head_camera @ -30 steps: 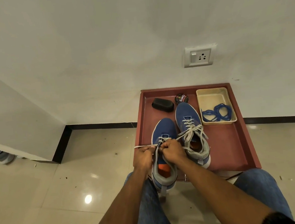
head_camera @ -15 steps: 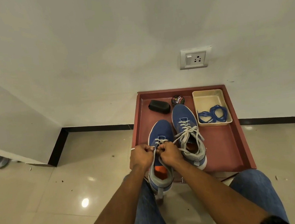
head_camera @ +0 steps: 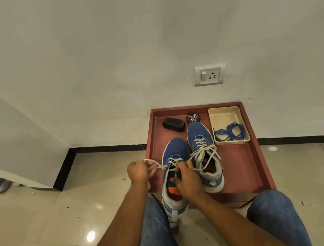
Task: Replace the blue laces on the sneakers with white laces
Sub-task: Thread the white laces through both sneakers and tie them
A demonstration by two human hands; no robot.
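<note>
Two blue sneakers stand on a red tray (head_camera: 245,166). The right sneaker (head_camera: 201,137) is laced in white with loose ends lying across it. The left sneaker (head_camera: 174,151) overhangs the tray's near edge and has white lace (head_camera: 159,165) through its lower eyelets. My left hand (head_camera: 139,173) pinches one white lace end, pulled out to the left of that sneaker. My right hand (head_camera: 186,179) rests over the sneaker's tongue and grips the other lace end. The blue laces (head_camera: 230,131) lie coiled in a beige tub (head_camera: 223,117) at the tray's back right.
A black shoe brush (head_camera: 173,124) and a round polish tin (head_camera: 193,117) sit at the tray's back. My knees in jeans (head_camera: 277,214) flank the tray's near edge. A wall with a socket (head_camera: 209,75) rises behind. Tiled floor surrounds the tray.
My left hand has drawn the white lace end outward to the left, away from the sneaker. My right hand has slid back toward the tongue. The view has shifted slightly.
</note>
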